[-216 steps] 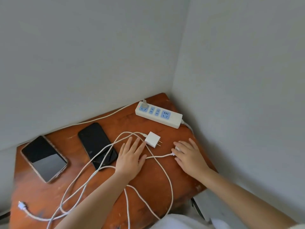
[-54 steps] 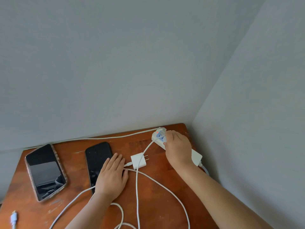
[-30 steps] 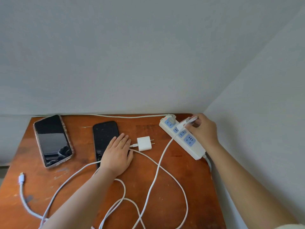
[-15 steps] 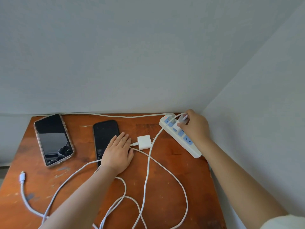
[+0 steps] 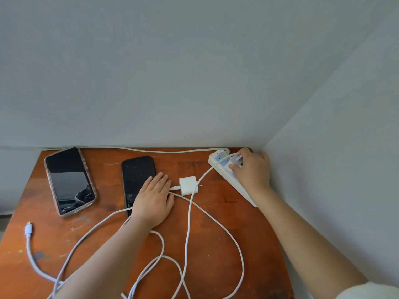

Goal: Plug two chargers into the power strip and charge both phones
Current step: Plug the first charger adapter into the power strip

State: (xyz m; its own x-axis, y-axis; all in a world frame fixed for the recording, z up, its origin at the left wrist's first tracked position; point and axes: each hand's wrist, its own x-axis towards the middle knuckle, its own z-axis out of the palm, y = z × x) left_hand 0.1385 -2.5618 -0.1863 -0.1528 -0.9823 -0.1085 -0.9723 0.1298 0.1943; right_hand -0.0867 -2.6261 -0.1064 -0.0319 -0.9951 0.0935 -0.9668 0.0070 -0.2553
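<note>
A white power strip (image 5: pixel 224 169) lies along the table's far right corner, its red light on. My right hand (image 5: pixel 251 171) is closed on a white charger (image 5: pixel 234 161) pressed against the strip's sockets; its cable (image 5: pixel 189 212) trails toward me. A second white charger (image 5: pixel 188 185) lies loose on the table, prongs pointing right. My left hand (image 5: pixel 154 200) rests flat beside it, over the lower edge of a black phone (image 5: pixel 138 178). A larger phone in a patterned case (image 5: pixel 69 180) lies at the far left. A loose cable plug (image 5: pixel 28 229) sits near the left edge.
The wooden table (image 5: pixel 216 244) fits into a corner of grey walls at the back and right. White cables loop across its near half. The strip's own cord (image 5: pixel 151 150) runs along the back edge.
My right hand has carried the charger down onto the power strip and now presses it at the sockets. My left hand has stayed flat by the black phone.
</note>
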